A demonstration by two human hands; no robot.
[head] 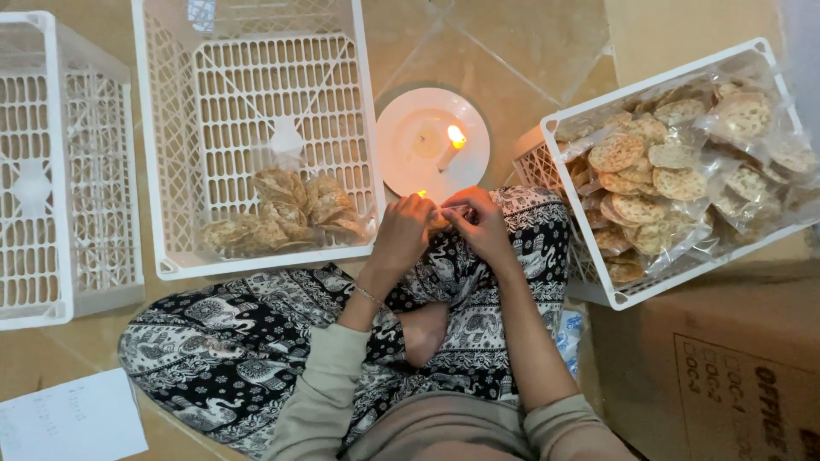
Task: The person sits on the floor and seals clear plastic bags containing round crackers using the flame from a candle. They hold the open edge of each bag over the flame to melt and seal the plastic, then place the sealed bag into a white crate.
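Both hands meet over the lap, just short of the lit candle [450, 147]. Left hand [401, 232] and right hand [483, 224] pinch a small snack packet [442, 218] between fingertips; packet mostly hidden.

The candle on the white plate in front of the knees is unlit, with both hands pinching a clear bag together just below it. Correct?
Not quite. The head view shows the candle burning, with a bright flame at its tip. The rest holds: it stands on the white plate, and the left hand and right hand pinch a clear bag together just below it.
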